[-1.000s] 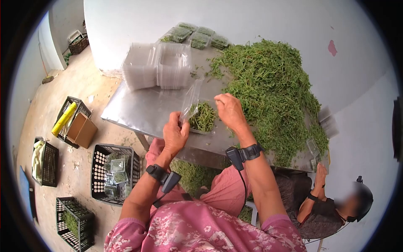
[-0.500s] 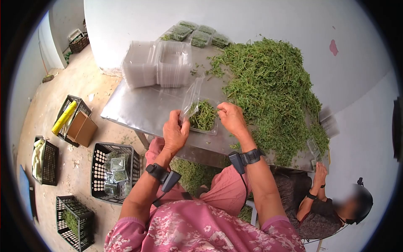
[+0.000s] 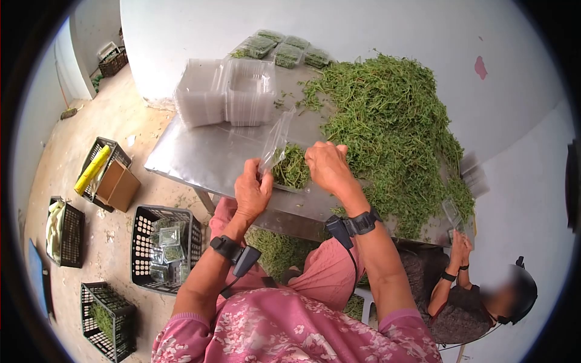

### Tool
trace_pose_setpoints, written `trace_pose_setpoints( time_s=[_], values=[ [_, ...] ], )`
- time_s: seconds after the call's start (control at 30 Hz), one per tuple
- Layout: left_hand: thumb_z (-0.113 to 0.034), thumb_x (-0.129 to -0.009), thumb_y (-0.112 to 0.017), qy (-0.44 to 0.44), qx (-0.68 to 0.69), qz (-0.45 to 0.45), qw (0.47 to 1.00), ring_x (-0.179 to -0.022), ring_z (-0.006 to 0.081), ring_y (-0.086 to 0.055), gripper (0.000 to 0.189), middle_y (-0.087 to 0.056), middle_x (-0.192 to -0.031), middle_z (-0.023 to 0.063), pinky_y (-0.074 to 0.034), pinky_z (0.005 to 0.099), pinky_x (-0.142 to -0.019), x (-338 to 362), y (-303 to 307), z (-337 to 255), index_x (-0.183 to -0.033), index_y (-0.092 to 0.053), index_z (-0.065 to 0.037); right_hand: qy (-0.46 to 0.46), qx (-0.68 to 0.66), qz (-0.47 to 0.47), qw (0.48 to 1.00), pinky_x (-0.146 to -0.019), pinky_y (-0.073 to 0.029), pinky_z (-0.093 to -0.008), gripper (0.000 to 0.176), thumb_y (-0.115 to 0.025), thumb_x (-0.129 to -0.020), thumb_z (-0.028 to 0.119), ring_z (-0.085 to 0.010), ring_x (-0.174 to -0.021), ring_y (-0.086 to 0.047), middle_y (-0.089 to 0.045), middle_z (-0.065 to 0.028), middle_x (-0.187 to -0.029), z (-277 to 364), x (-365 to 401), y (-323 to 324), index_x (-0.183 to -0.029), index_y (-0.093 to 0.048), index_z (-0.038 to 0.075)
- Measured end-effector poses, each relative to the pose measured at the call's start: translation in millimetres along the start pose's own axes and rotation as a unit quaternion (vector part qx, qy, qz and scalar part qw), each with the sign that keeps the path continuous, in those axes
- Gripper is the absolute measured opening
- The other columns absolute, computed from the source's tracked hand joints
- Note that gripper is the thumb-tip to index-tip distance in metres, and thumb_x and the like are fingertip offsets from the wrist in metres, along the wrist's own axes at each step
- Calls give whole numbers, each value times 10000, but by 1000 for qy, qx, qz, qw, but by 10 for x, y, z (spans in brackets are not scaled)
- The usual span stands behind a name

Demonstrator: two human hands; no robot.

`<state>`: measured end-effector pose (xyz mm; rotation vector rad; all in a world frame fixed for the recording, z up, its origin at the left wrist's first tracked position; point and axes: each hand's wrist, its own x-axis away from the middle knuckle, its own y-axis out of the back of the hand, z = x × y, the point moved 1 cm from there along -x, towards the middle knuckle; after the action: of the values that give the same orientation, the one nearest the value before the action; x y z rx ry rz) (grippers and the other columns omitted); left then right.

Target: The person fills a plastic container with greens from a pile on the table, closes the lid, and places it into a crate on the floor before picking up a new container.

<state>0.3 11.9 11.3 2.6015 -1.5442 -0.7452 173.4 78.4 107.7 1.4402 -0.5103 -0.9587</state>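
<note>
A clear plastic box (image 3: 290, 167) filled with green stems lies near the front edge of the metal table. Its clear lid (image 3: 276, 142) stands raised on the left side. My left hand (image 3: 252, 187) pinches the lid edge. At the box's right rim is my right hand (image 3: 327, 164), its fingers curled together over the greens; whatever they grip is hidden. The big heap of green stems (image 3: 393, 133) rises just to the right. Behind the box are tall stacks of empty clear boxes (image 3: 225, 94).
Filled boxes (image 3: 287, 53) sit at the table's back. A co-worker (image 3: 466, 302) handles a clear box at the right end. Black crates (image 3: 138, 248) stand on the floor at left, one holding packed boxes. More greens (image 3: 272, 251) lie under the table.
My right hand has shifted slightly left and inward over the box's right side, with its fingers more curled. My left hand keeps its place at the lid.
</note>
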Motion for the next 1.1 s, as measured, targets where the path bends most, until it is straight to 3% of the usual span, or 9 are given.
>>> trace_pose_setpoints(
  time_s=[0.1,0.2,0.3,0.4,0.5,0.7,0.9,1.0,1.1],
  values=[
    [-124,-841,-611,3,0,1,1000,-573,330,-608,226,-611,-655,144,-470,413,-562,1,-3,-25,-1031,-525,-36,30,-88,-62,994,-790,-350,-452,97,-568,-816,19,-335,-842,-571,-607,-128,-794,60,-13,-38,-745,-619,60],
    [-124,-841,-613,-5,0,-7,1000,-556,321,-596,225,-601,-644,138,-464,411,-555,-10,-7,-8,-1027,-523,-34,20,-86,-18,996,-811,-359,-462,76,-578,-816,20,-343,-874,-592,-624,-139,-824,105,-21,-99,-753,-584,62],
    [-125,-842,-615,-9,1,-12,1000,-532,310,-578,225,-587,-625,130,-452,410,-541,-7,-11,4,-1025,-523,-33,13,0,109,994,-815,-321,-393,93,-628,-758,-2,-313,-796,-595,-610,-85,-758,39,-24,-247,-783,-586,77],
    [-126,-843,-617,-2,-2,-10,1000,-515,304,-565,222,-576,-608,125,-441,409,-529,-17,-16,-1,-1023,-524,-34,12,-46,86,995,-812,-315,-385,115,-622,-754,-14,-327,-746,-589,-599,-81,-704,-8,-38,-286,-790,-592,92],
    [-127,-844,-618,-13,0,-20,1000,-509,302,-560,218,-571,-600,124,-435,409,-522,-13,-27,20,-1019,-527,-36,-6,-95,56,994,-810,-319,-395,104,-626,-769,7,-321,-799,-594,-614,-89,-765,36,-9,-161,-823,-601,93],
    [-126,-844,-617,-10,-6,-15,1000,-513,298,-567,219,-575,-608,130,-439,409,-523,-2,-9,-20,-1022,-529,-32,26,-49,-27,998,-811,-330,-429,198,-613,-805,26,-318,-928,-589,-623,-112,-907,206,-44,-104,-986,-631,106],
    [-125,-834,-616,-11,-5,-17,1000,-534,305,-581,218,-579,-617,139,-454,405,-536,-1,-10,-20,-1012,-533,-31,52,-64,-86,993,-788,-348,-436,121,-533,-828,21,-331,-875,-584,-618,-129,-851,268,-140,-429,-831,-637,84],
    [-127,-832,-616,-10,-8,-18,1000,-542,310,-585,220,-583,-623,140,-457,405,-539,-6,-5,-7,-1012,-535,-32,50,-41,-38,997,-789,-346,-430,148,-534,-825,27,-312,-866,-583,-609,-114,-832,239,-199,-405,-879,-646,108],
    [-127,-834,-614,-12,-14,-16,1000,-547,314,-590,222,-589,-628,142,-457,407,-539,16,-3,18,-1018,-533,-34,61,-48,-94,993,-794,-341,-414,164,-532,-826,43,-284,-863,-584,-597,-95,-809,214,-208,-296,-907,-651,121]
  ],
)
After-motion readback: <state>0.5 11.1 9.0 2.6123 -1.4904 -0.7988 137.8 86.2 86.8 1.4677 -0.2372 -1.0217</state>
